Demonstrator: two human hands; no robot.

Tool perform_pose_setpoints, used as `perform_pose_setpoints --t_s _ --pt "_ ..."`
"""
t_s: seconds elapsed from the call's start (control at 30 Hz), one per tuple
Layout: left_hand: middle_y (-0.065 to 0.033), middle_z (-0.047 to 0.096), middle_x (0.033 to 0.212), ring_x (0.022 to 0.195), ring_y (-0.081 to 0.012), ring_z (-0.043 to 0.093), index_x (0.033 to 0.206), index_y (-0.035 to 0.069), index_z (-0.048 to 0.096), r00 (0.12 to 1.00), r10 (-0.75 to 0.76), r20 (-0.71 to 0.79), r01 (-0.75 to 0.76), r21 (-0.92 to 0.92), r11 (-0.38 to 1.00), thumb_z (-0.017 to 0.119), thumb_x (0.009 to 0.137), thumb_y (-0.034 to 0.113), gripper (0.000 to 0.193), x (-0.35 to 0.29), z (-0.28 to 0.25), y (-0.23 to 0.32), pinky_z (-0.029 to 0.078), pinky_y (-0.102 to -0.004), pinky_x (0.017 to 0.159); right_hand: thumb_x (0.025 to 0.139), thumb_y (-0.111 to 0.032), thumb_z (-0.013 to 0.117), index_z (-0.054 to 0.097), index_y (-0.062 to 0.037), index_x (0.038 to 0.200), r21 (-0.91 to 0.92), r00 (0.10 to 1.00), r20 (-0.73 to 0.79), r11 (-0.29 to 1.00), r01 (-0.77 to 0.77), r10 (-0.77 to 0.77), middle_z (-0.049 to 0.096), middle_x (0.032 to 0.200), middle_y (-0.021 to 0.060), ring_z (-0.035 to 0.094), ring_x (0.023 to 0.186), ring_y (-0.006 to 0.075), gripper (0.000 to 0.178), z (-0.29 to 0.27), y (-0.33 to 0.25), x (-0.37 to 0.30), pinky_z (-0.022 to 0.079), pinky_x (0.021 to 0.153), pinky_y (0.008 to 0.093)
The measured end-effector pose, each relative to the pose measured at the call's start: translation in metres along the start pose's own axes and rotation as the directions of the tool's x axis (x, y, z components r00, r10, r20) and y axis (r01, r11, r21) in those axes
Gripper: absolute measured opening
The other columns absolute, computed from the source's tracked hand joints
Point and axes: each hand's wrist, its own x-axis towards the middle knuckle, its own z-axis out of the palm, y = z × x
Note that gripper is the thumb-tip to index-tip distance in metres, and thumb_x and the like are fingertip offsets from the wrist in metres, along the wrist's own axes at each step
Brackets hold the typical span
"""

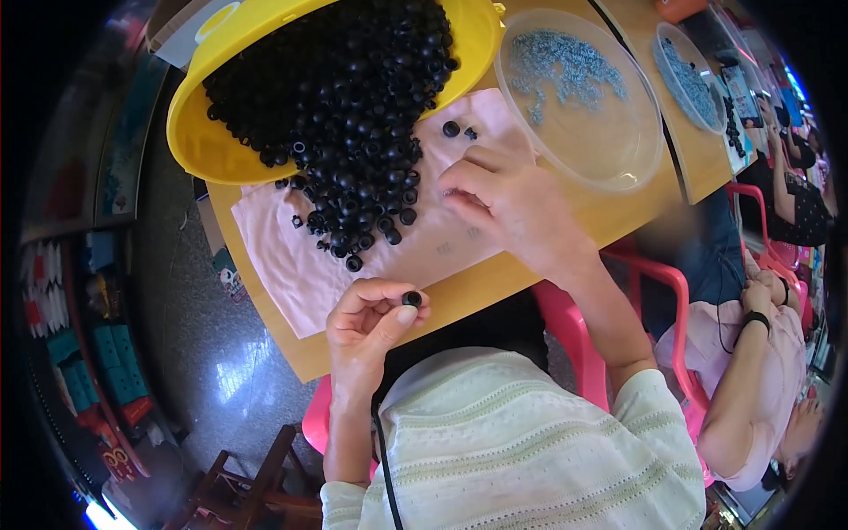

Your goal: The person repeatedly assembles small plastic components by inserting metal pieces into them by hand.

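Observation:
My left hand (360,331) pinches a small round black cap (412,299), its hollow opening facing up, just off the table's near edge. Over the pink cloth (281,265), my right hand (521,212) has its thumb and fingertips closed together. Something tiny may sit between them, but I cannot make it out. A heap of similar black caps (353,159) spills from a tipped yellow basin (184,132) onto the cloth. Two loose black pieces (451,129) lie apart from the heap, beyond my right hand.
Right of the basin stands a clear plastic tub (609,168) with small blue-grey pieces (565,62). A second tub (685,84) of blue pieces is farther right. Another person (742,371) sits close on my right, by a pink chair (676,291). A wooden stool (252,486) is at lower left.

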Motion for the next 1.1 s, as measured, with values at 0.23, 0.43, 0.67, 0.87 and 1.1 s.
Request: perform_pose_setpoints --t_s 0.23,0.43,0.67,0.87,1.1 --pt "-0.0127 0.067 0.094 0.084 -0.0169 0.066 0.103 -0.002 0.060 0.999 0.052 -0.011 -0.053 -0.146 0.988 0.066 0.085 0.002 0.019 -0.004 0.004 0.008 0.056 -0.0299 0.075 0.080 -0.003 0.069 0.065 -0.0038 0.087 0.527 0.953 0.157 0.794 -0.304 0.260 0.063 0.077 0.0023 0.057 0.064 0.0080 0.008 -0.002 -0.034 -0.016 0.043 0.055 0.0217" --pt "-0.0123 0.067 0.093 0.081 -0.0168 0.066 0.102 -0.004 0.061 0.998 0.055 -0.011 -0.056 -0.127 0.990 0.067 0.084 0.000 0.019 -0.007 0.008 0.012 0.056 -0.0286 0.074 0.078 -0.003 0.073 0.069 -0.0042 0.089 0.731 0.992 0.099 0.671 -0.123 0.073 0.064 0.082 0.0019 0.051 0.062 0.0058 0.012 0.000 -0.047 -0.028 0.036 0.050 0.0202" --pt "-0.0104 0.065 0.095 0.084 -0.0148 0.065 0.103 -0.005 0.061 0.996 0.089 0.004 -0.089 -0.010 0.996 0.066 0.085 -0.003 0.019 -0.010 0.007 0.008 0.055 -0.0273 0.076 0.079 -0.002 0.072 0.069 -0.0037 0.092 0.666 0.999 0.035 0.746 -0.025 0.002 0.063 0.081 0.0021 0.052 0.063 0.0068 0.014 -0.001 -0.052 -0.030 0.037 0.052 0.0199" --pt "-0.0095 0.065 0.096 0.086 -0.0144 0.065 0.103 -0.004 0.062 0.999 0.046 0.006 -0.045 -0.082 0.996 0.065 0.085 -0.003 0.019 -0.007 0.010 0.010 0.055 -0.0265 0.080 0.076 -0.003 0.075 0.071 -0.0034 0.091 0.626 0.997 0.076 0.776 -0.071 0.030 0.063 0.083 0.0068 0.061 0.069 0.0136 0.016 0.002 -0.055 -0.033 0.047 0.058 0.0231" --pt "-0.0100 0.066 0.095 0.080 -0.0146 0.063 0.103 -0.003 0.062 0.996 0.009 -0.085 -0.016 -0.083 0.996 0.063 0.087 0.002 0.016 -0.001 0.001 0.006 0.053 -0.0285 0.076 0.074 -0.011 0.074 0.072 -0.0114 0.103 0.125 0.963 -0.020 0.955 0.270 -0.269 0.063 0.082 0.0045 0.058 0.063 0.0184 0.029 0.005 -0.049 -0.036 0.050 0.056 0.0280"
